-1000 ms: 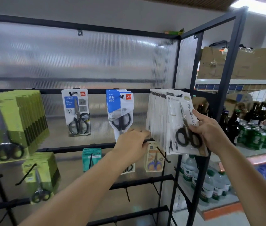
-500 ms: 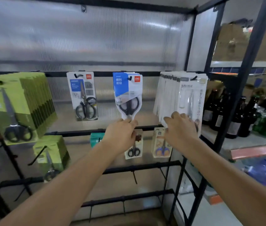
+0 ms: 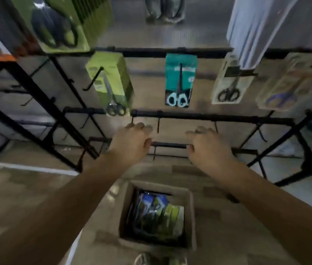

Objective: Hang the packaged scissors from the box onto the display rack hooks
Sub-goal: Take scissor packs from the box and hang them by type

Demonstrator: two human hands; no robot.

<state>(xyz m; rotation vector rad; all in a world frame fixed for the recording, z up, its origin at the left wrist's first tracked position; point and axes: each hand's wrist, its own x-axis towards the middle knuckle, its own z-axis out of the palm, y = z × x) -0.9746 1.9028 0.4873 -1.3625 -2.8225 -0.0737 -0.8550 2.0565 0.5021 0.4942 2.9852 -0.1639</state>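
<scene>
Cardboard box (image 3: 192,213) on the floor, full of packaged scissors (image 3: 156,215) in glossy film. Probably light and stiff, yet slippery; best pinched at the card's top edge, near the hanging hole. Left hand (image 3: 132,143) and right hand (image 3: 207,148) above it, loosely curled, holding nothing.

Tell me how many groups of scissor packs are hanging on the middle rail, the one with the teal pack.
4, left to right: green packs, the teal pack, a beige pack with black scissors, and a blurred clear pack with purple handles. More may hang beyond the right edge.
</scene>
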